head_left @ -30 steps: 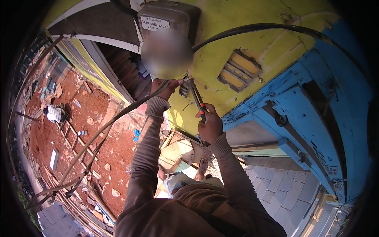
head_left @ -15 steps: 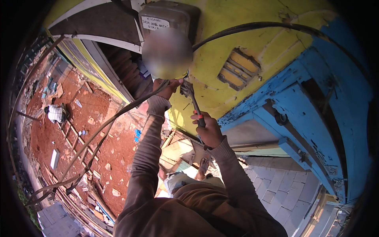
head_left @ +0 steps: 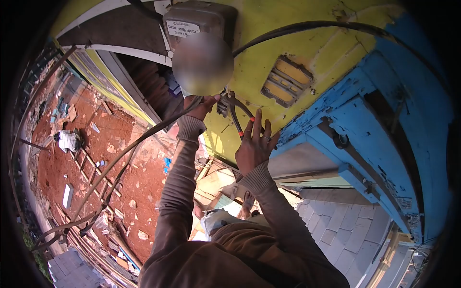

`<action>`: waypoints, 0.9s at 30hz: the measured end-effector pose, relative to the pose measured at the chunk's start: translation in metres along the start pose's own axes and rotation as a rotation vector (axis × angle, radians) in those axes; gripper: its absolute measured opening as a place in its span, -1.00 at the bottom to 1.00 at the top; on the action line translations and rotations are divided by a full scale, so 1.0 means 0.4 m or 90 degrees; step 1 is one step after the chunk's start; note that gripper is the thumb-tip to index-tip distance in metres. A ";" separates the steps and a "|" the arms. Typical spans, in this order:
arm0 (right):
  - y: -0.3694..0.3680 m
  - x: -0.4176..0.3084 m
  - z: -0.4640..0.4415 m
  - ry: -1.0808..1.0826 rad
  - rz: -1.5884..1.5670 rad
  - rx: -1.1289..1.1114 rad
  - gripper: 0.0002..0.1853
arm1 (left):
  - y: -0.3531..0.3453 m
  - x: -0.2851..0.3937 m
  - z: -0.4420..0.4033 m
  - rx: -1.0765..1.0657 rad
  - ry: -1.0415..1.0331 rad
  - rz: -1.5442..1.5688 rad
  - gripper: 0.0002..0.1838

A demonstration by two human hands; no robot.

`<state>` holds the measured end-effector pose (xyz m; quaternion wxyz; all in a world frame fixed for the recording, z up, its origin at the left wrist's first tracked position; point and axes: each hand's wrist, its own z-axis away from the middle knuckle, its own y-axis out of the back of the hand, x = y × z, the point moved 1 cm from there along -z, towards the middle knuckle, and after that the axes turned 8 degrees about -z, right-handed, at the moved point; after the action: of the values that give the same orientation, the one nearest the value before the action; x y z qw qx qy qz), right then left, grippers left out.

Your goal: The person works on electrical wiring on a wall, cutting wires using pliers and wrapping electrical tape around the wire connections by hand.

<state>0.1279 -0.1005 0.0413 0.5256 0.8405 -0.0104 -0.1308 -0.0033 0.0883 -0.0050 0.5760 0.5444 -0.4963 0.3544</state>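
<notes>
My left hand (head_left: 200, 106) is closed around a thick dark cable (head_left: 158, 126), its thumb and forefinger pinched near the cable's end by the yellow wall. My right hand (head_left: 255, 146) has hold of a pair of pliers (head_left: 234, 114) with dark handles marked in red. The handles are spread apart, and several fingers reach up over them. The jaws are close to my left fingertips; whether they touch a wire there is too small to tell. Above my left hand, a round blurred patch hides the part of the wall below a brown box (head_left: 200, 21) with a handwritten label.
A black cable (head_left: 307, 30) arches across the yellow wall (head_left: 249, 72), past a vent grille (head_left: 287, 80). Blue peeling woodwork (head_left: 355, 134) stands at right. Red soil at left holds rubble, a bamboo ladder (head_left: 91, 173) and a crouching person (head_left: 68, 140). Grey blocks (head_left: 336, 225) lie below right.
The pliers' handles have gone from pressed together to spread apart. My right fingers have uncurled and stretched upward. My left hand has stayed by the wall with the cable.
</notes>
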 end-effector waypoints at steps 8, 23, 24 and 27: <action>-0.012 0.014 -0.003 0.000 0.008 0.013 -0.39 | -0.006 0.022 0.007 -0.006 -0.008 0.031 -0.51; -0.053 0.071 -0.002 0.008 -0.323 -0.090 -0.66 | 0.006 -0.016 0.018 -0.049 0.074 0.154 -0.60; -0.072 0.079 0.002 -0.001 -0.423 -0.096 -0.70 | 0.006 -0.017 0.023 -0.047 0.055 0.175 -0.62; -0.106 0.109 -0.006 0.086 -0.594 -0.144 -0.63 | 0.005 -0.014 0.031 -0.009 0.047 0.163 -0.65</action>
<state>0.1656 -0.0863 -0.0043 0.4983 0.6999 0.4162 -0.2977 -0.0090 0.0772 -0.0107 0.5475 0.4592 -0.5427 0.4415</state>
